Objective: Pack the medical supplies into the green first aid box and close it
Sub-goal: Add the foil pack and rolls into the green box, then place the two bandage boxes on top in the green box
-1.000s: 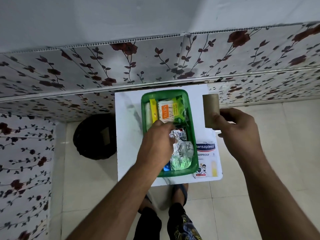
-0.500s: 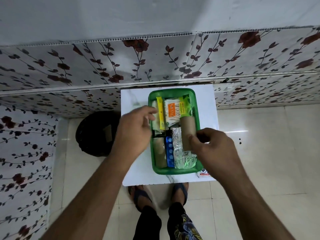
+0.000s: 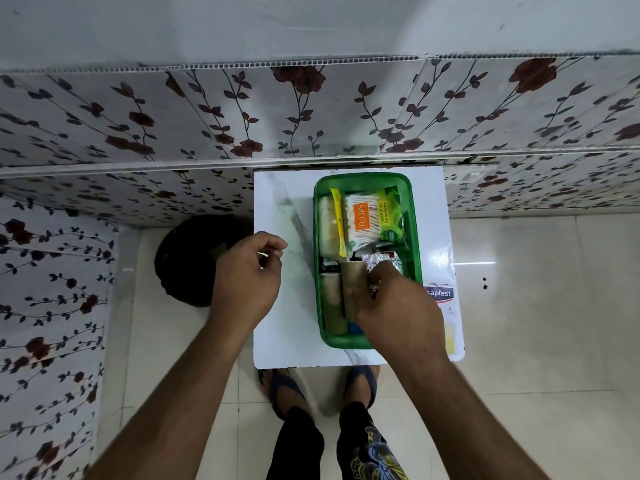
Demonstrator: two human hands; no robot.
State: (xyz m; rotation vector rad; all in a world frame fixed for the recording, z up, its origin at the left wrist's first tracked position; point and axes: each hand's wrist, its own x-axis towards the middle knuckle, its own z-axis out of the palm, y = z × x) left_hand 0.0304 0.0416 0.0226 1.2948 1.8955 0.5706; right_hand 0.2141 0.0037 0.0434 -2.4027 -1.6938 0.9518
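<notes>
— Green first aid box (image 3: 367, 341) sat open on the table (image 3: 280, 327); right hand (image 3: 398, 306) gripped a bandage roll (image 3: 353, 282) inside.

— Left hand (image 3: 246, 275) hovered loosely curled, empty. Overstuffing risked blocking the lid; plaster pack (image 3: 445, 306) was outside.

Walls (image 3: 311, 109) clad in white panels printed with dark red roses and trailing leaf stems. Floor (image 3: 536, 323) of glossy cream tiles, catching a bright light reflection. Small white marble-look table (image 3: 284, 327) set against the wall. Round black bin (image 3: 194, 261) just beside it.
</notes>
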